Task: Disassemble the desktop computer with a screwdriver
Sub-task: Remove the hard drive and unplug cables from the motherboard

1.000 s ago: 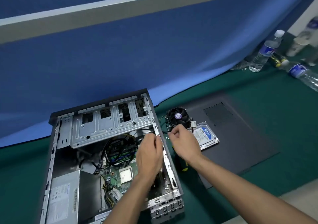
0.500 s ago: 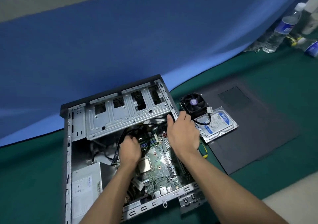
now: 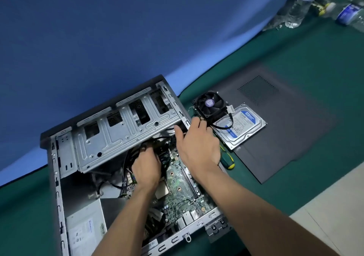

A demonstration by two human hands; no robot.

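The case lies open on its side on the green mat, in front of the blue screen. Inside it, the left hand is curled over a bundle of black cables below the drive cage; whether it grips them I cannot tell, as the fingers are hidden. The right hand reaches over the case's right wall, fingers bent at the rim near the cage's corner; what they hold, if anything, is hidden too. The board shows between the forearms. The PSU sits in the case's near left corner. Just right of the case lies the screwdriver, partly under the right hand. Beyond it the fan rests against the hard drive, both on the side panel. Bottles stand far right of the case.
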